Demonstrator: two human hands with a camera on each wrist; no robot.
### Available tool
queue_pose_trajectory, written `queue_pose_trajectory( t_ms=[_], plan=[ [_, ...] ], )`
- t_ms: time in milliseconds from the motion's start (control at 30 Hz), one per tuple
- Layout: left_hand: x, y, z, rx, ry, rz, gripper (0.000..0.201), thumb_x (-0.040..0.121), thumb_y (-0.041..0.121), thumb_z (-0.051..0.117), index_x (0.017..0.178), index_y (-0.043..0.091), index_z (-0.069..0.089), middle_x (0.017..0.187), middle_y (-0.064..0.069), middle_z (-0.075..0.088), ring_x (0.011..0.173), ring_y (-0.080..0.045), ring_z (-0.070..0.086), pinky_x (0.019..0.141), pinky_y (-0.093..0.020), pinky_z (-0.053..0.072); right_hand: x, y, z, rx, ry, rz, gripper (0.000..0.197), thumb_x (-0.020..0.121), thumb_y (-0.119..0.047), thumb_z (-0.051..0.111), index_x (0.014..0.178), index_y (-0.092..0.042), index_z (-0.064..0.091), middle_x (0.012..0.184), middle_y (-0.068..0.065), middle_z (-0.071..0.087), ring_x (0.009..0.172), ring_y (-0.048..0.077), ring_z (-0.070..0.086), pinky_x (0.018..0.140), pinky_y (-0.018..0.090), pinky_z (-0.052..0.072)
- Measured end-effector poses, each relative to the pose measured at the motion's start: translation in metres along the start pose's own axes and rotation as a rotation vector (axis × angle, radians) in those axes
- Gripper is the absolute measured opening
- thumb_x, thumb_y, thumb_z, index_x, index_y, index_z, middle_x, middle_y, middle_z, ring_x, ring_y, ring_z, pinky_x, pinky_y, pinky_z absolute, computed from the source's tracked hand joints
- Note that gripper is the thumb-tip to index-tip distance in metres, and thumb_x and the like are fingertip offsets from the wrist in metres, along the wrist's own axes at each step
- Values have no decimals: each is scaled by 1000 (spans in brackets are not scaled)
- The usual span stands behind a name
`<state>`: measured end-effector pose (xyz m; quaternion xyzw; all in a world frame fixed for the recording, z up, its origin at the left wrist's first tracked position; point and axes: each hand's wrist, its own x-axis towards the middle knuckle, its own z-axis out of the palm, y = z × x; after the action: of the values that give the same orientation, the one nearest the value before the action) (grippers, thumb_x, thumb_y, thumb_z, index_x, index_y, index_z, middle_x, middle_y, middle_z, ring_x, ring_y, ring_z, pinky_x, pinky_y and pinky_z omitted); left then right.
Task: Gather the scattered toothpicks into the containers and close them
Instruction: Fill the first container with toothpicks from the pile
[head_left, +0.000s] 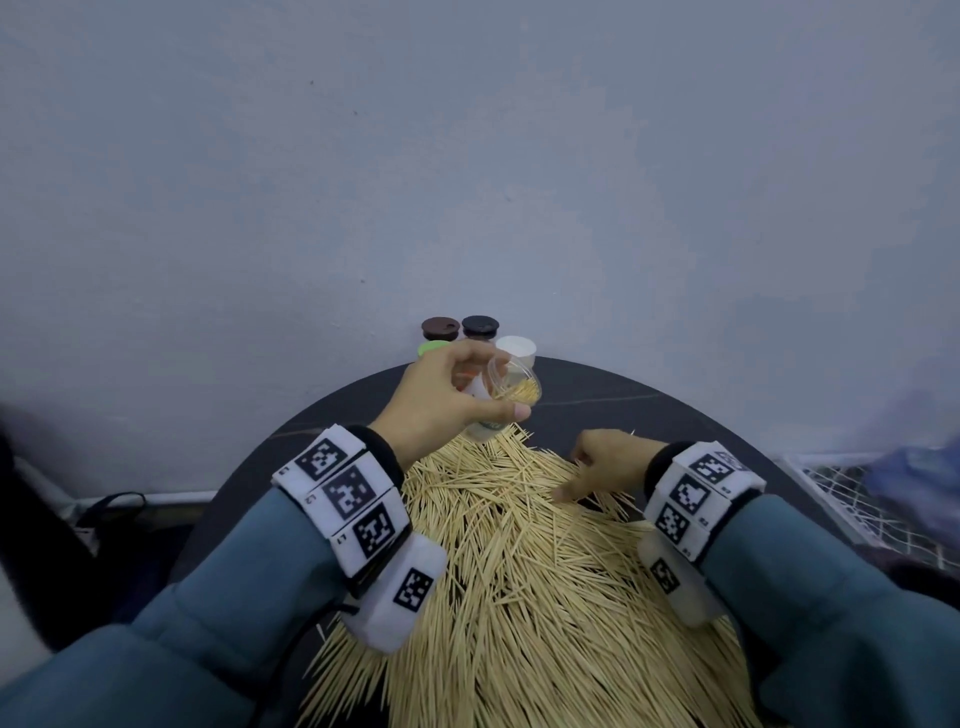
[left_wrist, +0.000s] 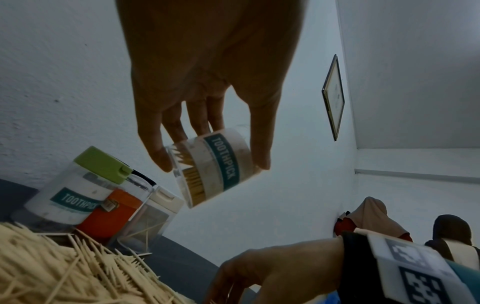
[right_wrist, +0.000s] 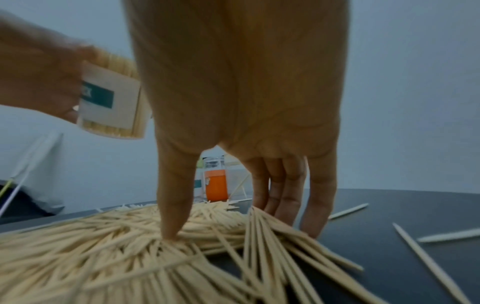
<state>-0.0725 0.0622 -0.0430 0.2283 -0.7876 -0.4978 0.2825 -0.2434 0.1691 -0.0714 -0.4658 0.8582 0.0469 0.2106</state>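
The left hand (head_left: 441, 400) curls its fingers (left_wrist: 179, 129) and thumb round a clear, lidless container (left_wrist: 213, 164), tilted in the air and partly filled with toothpicks. The right hand's (head_left: 608, 465) fingers (right_wrist: 283, 197) point down, thumb and fingertips pressing into the toothpick heap (head_left: 519, 561) on the dark table (head_left: 597, 395), gripping nothing clearly. Beyond the left hand stand more containers (left_wrist: 85, 191), lids on.

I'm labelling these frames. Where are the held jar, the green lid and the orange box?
held jar (left_wrist: 223, 162), left wrist view, on its teal label.
green lid (left_wrist: 100, 163), left wrist view, on its top face.
orange box (right_wrist: 216, 185), right wrist view, on its front side.
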Motion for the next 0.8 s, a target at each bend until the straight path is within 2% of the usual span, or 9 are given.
queue_pose_trajectory(
  t_ms=[67, 233, 433, 567, 633, 700, 733, 800],
  plan=[
    [0, -1, 0, 5, -1, 1, 63, 64, 23, 86, 121, 17, 60, 114, 3, 66, 110, -12, 60, 97, -28, 47, 1, -4, 2, -16, 13, -12, 60, 83, -47, 63, 127, -10, 46, 127, 6, 52, 115, 21, 50, 95, 32, 42],
    [0, 1, 0, 7, -9, -1, 63, 65, 23, 85, 122, 17, 60, 116, 3, 66, 111, -12, 59, 97, -28, 46, 1, -9, 3, -38, -12, -42, 46, 89, -38, 59, 124, -11, 50, 125, 6, 55, 113, 21, 52, 95, 32, 43],
    [-1, 2, 0, 17, -21, -2, 62, 67, 22, 84, 123, 18, 59, 117, 4, 65, 111, -11, 59, 93, -25, 46, -2, -11, 2, -92, -60, -61, 38, 96, -30, 48, 129, -11, 46, 130, 8, 51, 117, 22, 49, 99, 33, 40],
    [-1, 3, 0, 22, -25, 1, 62, 67, 22, 84, 123, 18, 59, 118, 3, 65, 112, -12, 58, 96, -28, 45, -7, -10, -1, -82, -82, -77, 35, 99, -25, 40, 129, -8, 46, 129, 8, 52, 118, 22, 50, 96, 31, 38],
    [-1, 4, 1, 26, -29, 2, 62, 68, 22, 84, 124, 18, 58, 119, 3, 65, 113, -12, 58, 94, -26, 45, -9, -8, -2, -39, -108, -88, 34, 100, -23, 37, 124, -4, 50, 112, 7, 59, 102, 19, 56, 87, 27, 41],
    [-1, 3, 1, 29, -32, 4, 62, 69, 22, 83, 125, 18, 58, 119, 3, 64, 112, -11, 57, 86, -19, 44, -8, -5, -3, 24, -135, -85, 30, 100, -18, 35, 114, -1, 55, 82, 0, 58, 73, 11, 52, 69, 21, 41],
    [-2, 3, 2, 32, -34, 5, 62, 69, 22, 83, 125, 18, 57, 119, 3, 64, 112, -11, 57, 83, -16, 43, -8, -4, -3, 62, -139, -77, 28, 100, -15, 34, 109, -1, 56, 73, -3, 54, 65, 8, 48, 65, 20, 39],
    [-1, 3, 3, 41, -37, 7, 63, 69, 23, 83, 125, 17, 57, 119, 4, 64, 112, -10, 57, 82, -13, 42, -8, 0, -4, 130, -144, -69, 28, 99, -12, 33, 107, -2, 58, 68, -3, 51, 61, 7, 44, 64, 20, 38]
  ],
)
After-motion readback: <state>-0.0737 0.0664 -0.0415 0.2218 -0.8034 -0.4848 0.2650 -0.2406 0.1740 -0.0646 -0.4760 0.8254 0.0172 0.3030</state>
